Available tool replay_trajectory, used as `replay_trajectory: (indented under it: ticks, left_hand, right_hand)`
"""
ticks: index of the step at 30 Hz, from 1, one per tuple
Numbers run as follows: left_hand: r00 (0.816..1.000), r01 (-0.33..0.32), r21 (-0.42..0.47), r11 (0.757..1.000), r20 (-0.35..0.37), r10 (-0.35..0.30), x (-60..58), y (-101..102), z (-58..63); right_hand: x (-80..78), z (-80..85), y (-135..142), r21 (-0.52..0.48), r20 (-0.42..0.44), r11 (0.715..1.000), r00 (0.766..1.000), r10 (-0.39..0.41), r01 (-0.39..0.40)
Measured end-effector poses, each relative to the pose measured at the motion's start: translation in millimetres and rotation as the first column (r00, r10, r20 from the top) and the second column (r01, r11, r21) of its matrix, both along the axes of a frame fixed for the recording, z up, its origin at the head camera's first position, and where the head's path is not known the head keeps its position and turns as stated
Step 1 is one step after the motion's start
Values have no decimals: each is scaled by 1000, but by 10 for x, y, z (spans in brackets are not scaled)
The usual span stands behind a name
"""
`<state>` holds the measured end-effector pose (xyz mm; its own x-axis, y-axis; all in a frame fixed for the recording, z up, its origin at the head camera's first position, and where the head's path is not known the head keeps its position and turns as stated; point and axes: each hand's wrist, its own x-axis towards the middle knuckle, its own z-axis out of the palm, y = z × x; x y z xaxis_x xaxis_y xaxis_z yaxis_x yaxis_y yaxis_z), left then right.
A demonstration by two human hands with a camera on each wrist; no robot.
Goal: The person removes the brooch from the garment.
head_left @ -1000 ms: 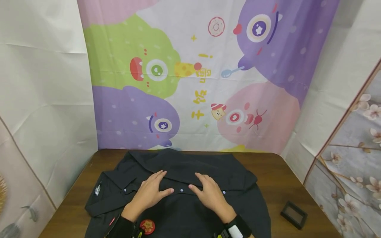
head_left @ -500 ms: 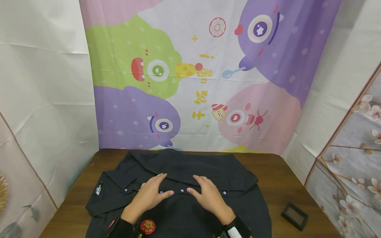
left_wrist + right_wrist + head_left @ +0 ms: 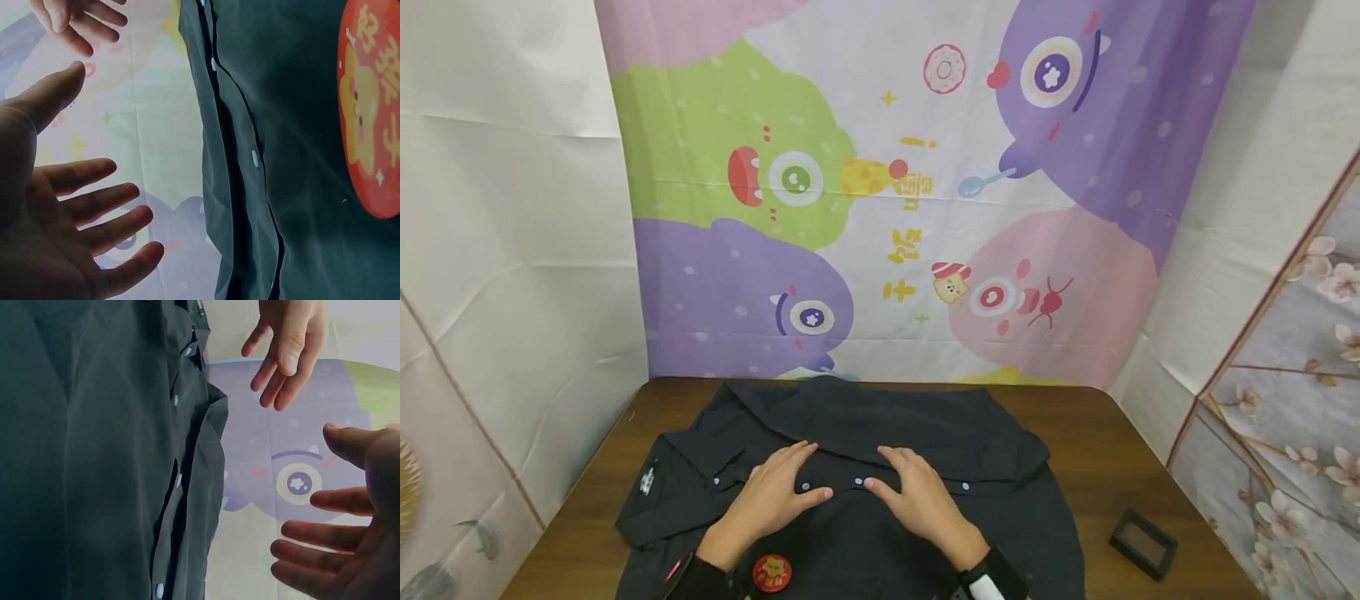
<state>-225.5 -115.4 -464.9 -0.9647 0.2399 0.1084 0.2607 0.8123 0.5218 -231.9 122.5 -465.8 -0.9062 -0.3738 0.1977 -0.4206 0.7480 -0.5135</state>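
Observation:
A dark button-up shirt (image 3: 880,550) lies spread on the table, its upper part forming a broad flap at the far side. Small pale buttons (image 3: 255,158) run along its placket. My left hand (image 3: 769,498) hovers over the shirt with fingers extended and thumb apart, holding nothing. Opposite it, my right hand (image 3: 925,504) is held the same way, palm turned inward, also without anything in it. Both wrist views show a space between the fingers and the cloth. A round red badge (image 3: 772,573) with a yellow star figure shows on the shirt near my left wrist.
The brown wooden table (image 3: 1112,450) shows around the shirt. A small black rectangular frame (image 3: 1142,543) lies at its right side. Behind stands a cloth backdrop (image 3: 880,350) with cartoon monsters, and pale sheets hang on both sides.
My right hand has drifted slightly left, toward the left hand. The left hand has shifted a little left and nearer to me. The shirt and the black frame stay put.

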Motion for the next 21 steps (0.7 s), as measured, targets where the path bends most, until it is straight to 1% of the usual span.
replay_trajectory:
  ticks: [7,11,15,18,21]
  left_hand:
    - [1000,10,-3,1000,2,-10,21,15,7]
    - [1000,4,2,1000,-1,-4,10,14,19]
    - [1000,1,5,1000,-4,-1,7,10,11]
    - [1000,5,6,1000,3,-5,35,-3,-9]
    - [1000,8,6,1000,16,-8,64,-16,-25]
  right_hand:
    - [9,-5,-11,31,-10,999,999,43,-43]
    - [-13,23,-31,46,-31,998,998,51,-49]
    - [-17,38,-45,46,-34,998,998,52,-51]
    - [11,14,-57,40,-25,998,998,57,-56]
    - [36,-20,-67,39,-42,997,997,65,-63]
